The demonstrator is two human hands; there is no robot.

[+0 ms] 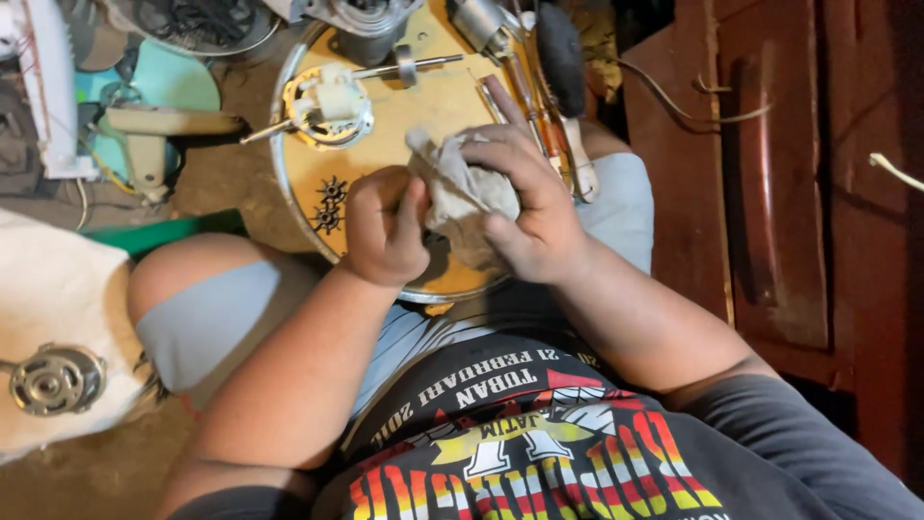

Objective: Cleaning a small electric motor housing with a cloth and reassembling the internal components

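Grey rag (460, 193) bunched between left hand (383, 229) and right hand (532, 207).

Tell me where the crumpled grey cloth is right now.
In the head view, the crumpled grey cloth sits at centre, gripped between the left hand and the right hand, just above the round yellow tray on the person's lap.
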